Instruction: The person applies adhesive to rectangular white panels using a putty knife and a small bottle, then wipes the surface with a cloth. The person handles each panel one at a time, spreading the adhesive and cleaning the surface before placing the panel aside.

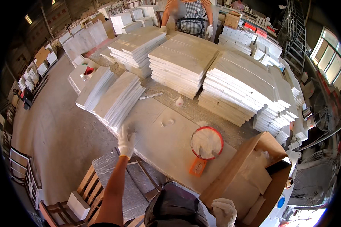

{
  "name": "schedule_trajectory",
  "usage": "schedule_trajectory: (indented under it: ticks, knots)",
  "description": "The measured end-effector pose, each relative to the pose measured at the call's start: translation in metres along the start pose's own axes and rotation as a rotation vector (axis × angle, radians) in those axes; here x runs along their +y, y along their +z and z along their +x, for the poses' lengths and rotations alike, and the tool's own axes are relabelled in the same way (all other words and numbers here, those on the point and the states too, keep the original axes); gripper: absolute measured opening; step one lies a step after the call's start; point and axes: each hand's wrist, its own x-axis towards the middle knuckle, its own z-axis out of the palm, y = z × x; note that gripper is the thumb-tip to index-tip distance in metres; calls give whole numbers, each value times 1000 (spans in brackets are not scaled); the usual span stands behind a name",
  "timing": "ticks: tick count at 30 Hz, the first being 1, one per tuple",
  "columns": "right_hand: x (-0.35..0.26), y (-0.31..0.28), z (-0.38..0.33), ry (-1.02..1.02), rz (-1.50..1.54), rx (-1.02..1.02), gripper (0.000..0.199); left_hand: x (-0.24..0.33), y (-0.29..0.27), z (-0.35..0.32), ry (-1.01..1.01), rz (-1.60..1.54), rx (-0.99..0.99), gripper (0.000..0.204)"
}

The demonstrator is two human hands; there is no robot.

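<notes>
My left hand [125, 143], in a white knit glove, is stretched out at the table's near left edge with its fingers apart and nothing in them. Just beyond its fingertips leans a stack of pale stone slabs [119, 99]. At the lower edge, my right hand [224, 212], also gloved, has its fingers curled in beside an open cardboard box [231, 181]; whatever they may hold is hidden. Between my hands, on the work table [159, 142], stands a red-rimmed tub [207, 142] of whitish material with dark tools in it. An orange packet [197, 167] lies against the tub.
Tall slab stacks [178, 72] line the table's far side. A white bag [179, 101] and a white-handled tool [151, 95] lie before them. Behind the stacks stands a person in a checked apron [193, 22]. A wooden pallet [90, 189] is lower left, a fan [324, 119] at right.
</notes>
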Motion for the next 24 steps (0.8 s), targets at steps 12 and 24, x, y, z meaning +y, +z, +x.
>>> schedule_trajectory:
  ticks: [12, 24]
  knots:
    - [0, 74, 71, -125, -516, 267, 12, -68, 64, 95, 337, 89, -214, 39]
    - [16, 80, 71, -150, -725, 259, 18, 36, 96, 126, 651, -203, -459, 21]
